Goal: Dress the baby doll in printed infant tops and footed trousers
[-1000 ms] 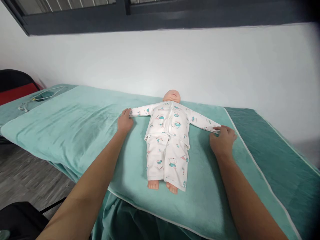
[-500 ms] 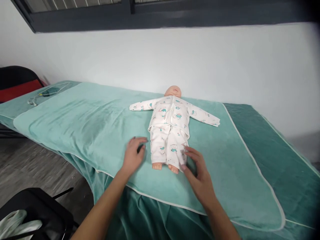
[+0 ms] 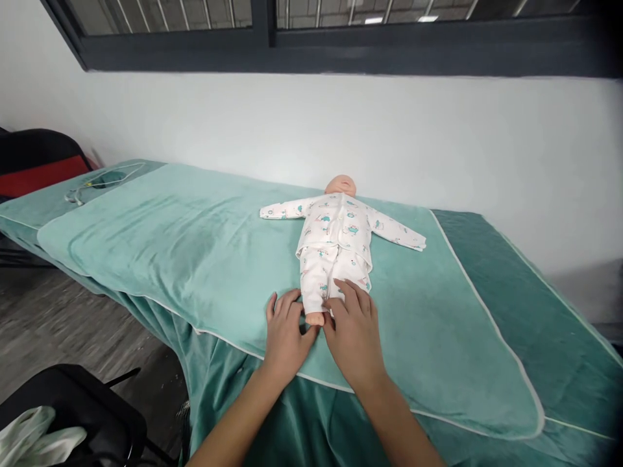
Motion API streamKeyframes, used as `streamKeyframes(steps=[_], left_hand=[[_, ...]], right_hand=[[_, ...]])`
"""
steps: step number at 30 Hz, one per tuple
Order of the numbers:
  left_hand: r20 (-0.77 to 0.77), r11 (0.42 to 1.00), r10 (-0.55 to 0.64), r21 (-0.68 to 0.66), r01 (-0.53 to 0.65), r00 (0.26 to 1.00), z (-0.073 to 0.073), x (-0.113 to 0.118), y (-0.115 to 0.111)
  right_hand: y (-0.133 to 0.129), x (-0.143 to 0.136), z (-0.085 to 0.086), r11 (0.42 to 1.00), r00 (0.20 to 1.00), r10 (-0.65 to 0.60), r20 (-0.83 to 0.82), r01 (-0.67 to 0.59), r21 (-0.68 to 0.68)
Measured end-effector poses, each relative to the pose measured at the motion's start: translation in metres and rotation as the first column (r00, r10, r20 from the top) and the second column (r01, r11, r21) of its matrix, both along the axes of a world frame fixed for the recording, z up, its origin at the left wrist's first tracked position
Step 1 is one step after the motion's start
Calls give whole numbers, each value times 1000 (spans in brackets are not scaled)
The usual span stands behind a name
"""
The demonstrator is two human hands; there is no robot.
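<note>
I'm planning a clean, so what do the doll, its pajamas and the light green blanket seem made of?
The doll: probably vinyl or soft plastic, smooth with a faint sheen. The pajamas: matte printed fabric, softly creased; maybe cotton, fiber unclear. The light green blanket: likely plush fleece, judging by its streaky, brushed-looking nap.

Your left hand [image 3: 287, 340] and right hand [image 3: 357, 334], lower centre of frame: bare. Your left forearm [image 3: 238, 418] and right forearm [image 3: 396, 418] likewise bare, slim, tapering toward the hands; cut off by bottom edge.
</note>
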State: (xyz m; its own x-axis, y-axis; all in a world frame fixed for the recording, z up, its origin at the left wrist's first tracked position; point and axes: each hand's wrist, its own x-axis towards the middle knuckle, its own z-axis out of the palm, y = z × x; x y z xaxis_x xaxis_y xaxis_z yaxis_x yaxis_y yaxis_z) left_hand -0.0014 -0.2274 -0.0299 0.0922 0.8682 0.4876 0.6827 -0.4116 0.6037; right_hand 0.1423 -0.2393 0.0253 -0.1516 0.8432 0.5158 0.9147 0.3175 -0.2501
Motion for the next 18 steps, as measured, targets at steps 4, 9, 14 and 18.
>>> streamKeyframes(steps=[4,9,14,18], left_hand=[[47,1000,-12,-17,13,999,0,-7,3],[168,997,-16,-68,28,986,3,-14,4],[231,999,21,-32,-14,973,-3,-16,2],[179,999,44,-34,-38,983,-5,-15,3]], right_hand=[[-6,-3,11,998,978,63,-199,-64,-1],[-16,-9,18,994,966,112,-233,-104,46],[-14,-4,10,990,969,138,-207,-134,30],[-13,0,7,991,970,133,-206,-131,22]])
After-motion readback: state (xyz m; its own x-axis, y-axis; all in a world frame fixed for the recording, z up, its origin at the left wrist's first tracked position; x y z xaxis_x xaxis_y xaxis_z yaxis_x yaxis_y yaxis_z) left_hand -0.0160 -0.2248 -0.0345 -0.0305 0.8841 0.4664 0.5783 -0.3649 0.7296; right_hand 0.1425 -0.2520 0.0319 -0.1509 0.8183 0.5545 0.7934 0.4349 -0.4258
